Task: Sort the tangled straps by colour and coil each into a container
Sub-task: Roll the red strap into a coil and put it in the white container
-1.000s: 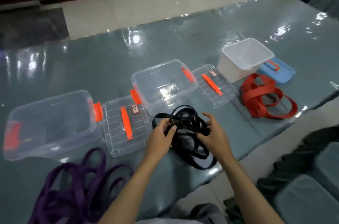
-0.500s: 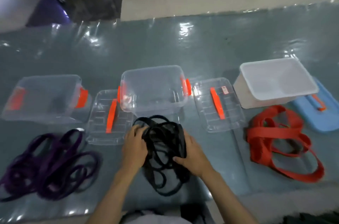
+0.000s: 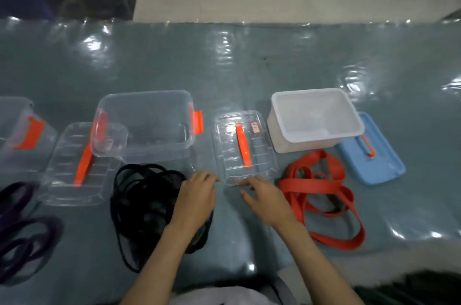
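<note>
A tangled black strap lies on the table in front of the middle clear container, which holds no strap. To the right lies a red strap, just before the white container. A purple strap sits at the far left, near another clear container. My left hand hovers over the black strap's right edge, its fingers reaching toward a clear lid. My right hand has spread fingers at that lid's near edge. Neither hand grips anything.
A second clear lid with an orange handle lies left of the black strap, partly under the middle container. A blue lid lies right of the white container. The table's near edge runs just below the straps.
Both hands have let go of the black strap and moved right toward the clear lid. The black strap now lies loose on the table. The camera view has shifted.
</note>
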`<state>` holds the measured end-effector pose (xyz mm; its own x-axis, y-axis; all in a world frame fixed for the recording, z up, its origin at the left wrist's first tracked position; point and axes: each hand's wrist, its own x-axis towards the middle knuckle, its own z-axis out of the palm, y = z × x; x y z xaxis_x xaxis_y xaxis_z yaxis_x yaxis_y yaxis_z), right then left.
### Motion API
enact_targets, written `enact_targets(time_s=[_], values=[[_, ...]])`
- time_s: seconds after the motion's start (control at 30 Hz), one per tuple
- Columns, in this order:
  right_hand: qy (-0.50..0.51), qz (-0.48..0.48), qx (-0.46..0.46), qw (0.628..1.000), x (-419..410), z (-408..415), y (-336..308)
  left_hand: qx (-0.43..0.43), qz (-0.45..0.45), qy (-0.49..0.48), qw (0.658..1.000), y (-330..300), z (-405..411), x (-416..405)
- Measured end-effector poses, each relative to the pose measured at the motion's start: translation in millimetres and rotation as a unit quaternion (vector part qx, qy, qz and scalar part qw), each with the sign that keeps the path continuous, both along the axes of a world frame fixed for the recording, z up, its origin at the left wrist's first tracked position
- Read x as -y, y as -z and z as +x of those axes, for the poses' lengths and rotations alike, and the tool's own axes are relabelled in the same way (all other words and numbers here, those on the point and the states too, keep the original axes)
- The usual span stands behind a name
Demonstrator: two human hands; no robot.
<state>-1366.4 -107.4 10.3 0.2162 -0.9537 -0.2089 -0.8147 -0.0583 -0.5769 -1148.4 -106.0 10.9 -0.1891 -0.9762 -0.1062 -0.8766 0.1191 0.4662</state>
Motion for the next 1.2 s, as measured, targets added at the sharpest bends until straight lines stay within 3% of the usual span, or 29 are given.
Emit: enact_targets(time_s=[0.27,0.43,0.53,0.6,0.77,0.87,0.93,1.03,1.13,1.2], values=[[0.092,-0.054,0.002,0.994,11.7,-151.9,12.6,-0.011,0.058,0.109,0.992,27.7,-132.3,23.0],[0.166,-0.067,-0.041,0.983,7.7,-236.9,42.1,-0.135,0.223,0.020,0.965,52.9,-220.2,18.1],[0.126,0.015,0.002,0.992,6.0,-275.1,53.1,-0.215,0.186,-0.138,0.949,60.3,-259.9,9.3],[0.127,0.027,0.006,0.992,10.6,-296.1,59.7,-0.196,0.131,-0.223,0.946,61.0,-276.5,7.6],[0.176,0.126,0.117,0.969,31.2,-329.6,60.2,-0.188,0.084,-0.221,0.953,43.1,-294.3,3.9],[0.225,0.131,0.158,0.953,40.7,-333.5,55.7,-0.222,0.065,-0.223,0.947,27.1,-295.2,-4.0],[0.276,0.135,0.225,0.925,47.9,-330.9,54.1,-0.280,0.088,-0.244,0.924,22.0,-294.6,-10.0],[0.330,0.219,0.377,0.837,63.3,-329.5,45.1,-0.345,0.118,-0.287,0.886,16.3,-294.0,-18.3],[0.298,0.289,0.456,0.787,67.7,-324.1,32.2,-0.346,0.141,-0.273,0.887,14.1,-287.3,-25.0],[0.270,0.298,0.500,0.767,67.8,-319.4,21.2,-0.295,0.159,-0.216,0.917,13.8,-276.2,-23.6]])
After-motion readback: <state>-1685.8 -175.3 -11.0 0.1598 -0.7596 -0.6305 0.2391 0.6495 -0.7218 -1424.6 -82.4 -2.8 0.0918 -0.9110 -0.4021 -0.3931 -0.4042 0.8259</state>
